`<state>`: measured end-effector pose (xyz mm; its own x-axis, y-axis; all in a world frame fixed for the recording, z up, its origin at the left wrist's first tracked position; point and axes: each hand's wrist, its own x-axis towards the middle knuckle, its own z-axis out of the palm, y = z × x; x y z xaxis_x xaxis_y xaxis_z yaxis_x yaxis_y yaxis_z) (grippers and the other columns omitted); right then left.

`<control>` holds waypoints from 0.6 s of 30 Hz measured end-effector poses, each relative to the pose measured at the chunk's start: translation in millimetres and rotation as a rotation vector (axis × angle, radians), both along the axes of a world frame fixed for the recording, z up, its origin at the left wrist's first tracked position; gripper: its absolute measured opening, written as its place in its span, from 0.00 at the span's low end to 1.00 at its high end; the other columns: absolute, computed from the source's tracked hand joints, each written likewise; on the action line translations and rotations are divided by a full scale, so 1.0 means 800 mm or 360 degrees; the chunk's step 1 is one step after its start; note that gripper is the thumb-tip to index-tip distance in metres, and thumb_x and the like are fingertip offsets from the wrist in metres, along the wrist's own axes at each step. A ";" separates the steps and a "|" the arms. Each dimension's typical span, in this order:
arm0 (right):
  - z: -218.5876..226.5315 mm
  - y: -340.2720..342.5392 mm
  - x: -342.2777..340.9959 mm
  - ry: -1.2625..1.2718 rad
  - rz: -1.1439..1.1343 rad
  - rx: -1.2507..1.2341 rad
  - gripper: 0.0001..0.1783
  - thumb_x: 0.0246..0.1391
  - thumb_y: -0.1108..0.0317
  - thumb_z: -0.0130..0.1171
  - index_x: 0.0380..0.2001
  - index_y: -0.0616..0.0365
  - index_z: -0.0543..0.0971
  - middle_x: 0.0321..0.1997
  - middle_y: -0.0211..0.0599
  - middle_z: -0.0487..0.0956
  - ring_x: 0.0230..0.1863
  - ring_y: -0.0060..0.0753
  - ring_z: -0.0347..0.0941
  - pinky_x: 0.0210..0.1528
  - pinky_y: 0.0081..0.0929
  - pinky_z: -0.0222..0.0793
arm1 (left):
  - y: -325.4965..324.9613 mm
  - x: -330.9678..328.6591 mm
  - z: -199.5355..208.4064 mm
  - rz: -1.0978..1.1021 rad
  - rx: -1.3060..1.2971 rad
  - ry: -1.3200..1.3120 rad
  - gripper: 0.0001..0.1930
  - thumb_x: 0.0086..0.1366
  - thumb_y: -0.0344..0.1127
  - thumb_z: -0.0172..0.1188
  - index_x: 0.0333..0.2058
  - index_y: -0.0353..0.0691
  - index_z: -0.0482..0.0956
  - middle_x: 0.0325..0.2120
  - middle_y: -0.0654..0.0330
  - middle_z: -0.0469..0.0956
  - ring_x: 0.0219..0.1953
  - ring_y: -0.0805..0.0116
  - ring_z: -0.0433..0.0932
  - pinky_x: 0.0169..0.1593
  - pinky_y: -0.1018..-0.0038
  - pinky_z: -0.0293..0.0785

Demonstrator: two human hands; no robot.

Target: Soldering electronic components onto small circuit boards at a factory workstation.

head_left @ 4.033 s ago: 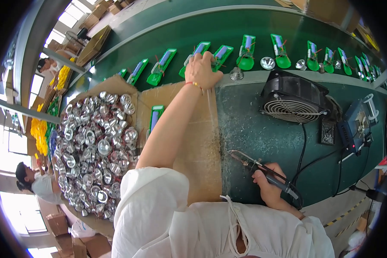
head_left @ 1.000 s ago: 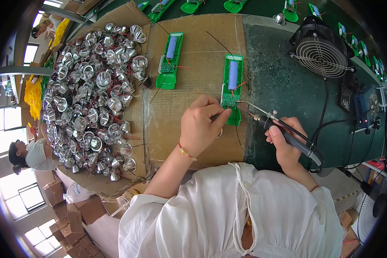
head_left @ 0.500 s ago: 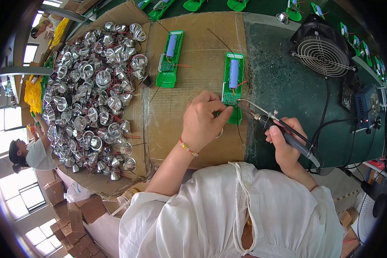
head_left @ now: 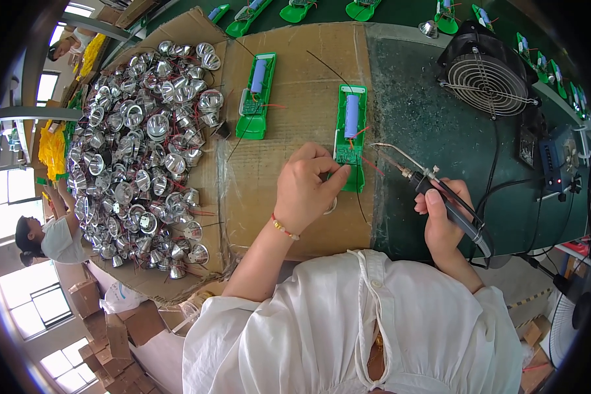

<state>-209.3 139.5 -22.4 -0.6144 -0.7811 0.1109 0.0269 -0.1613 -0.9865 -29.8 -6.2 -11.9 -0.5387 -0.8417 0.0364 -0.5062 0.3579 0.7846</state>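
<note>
The left hand (head_left: 305,187) has settled, fingers pinching the green tray (head_left: 350,138); the right hand (head_left: 443,220) grips a soldering iron (head_left: 433,187), tip at three o'clock of the tray, closer than before.

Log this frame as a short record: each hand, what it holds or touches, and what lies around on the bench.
left hand: fingers pressed on the near green tray at its circuit board end
right hand: gripping a soldering iron, tip pointing toward that tray, just short of it
near green tray: lies on cardboard sheet, holds a blue cylindrical cell
second green tray: same kind, farther left, untouched
left side: heap of silver reflector cups
right side: black fan on the green bench
</note>
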 end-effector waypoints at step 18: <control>0.002 0.005 -0.018 0.0029 -0.0046 -0.0036 0.09 0.57 0.72 0.56 0.38 0.65 0.70 0.25 0.41 0.77 0.22 0.22 0.72 0.27 0.19 0.71 | 0.000 0.000 0.003 0.0018 0.0040 -0.0024 0.09 0.52 0.36 0.66 0.21 0.36 0.82 0.24 0.59 0.75 0.26 0.65 0.73 0.29 0.69 0.69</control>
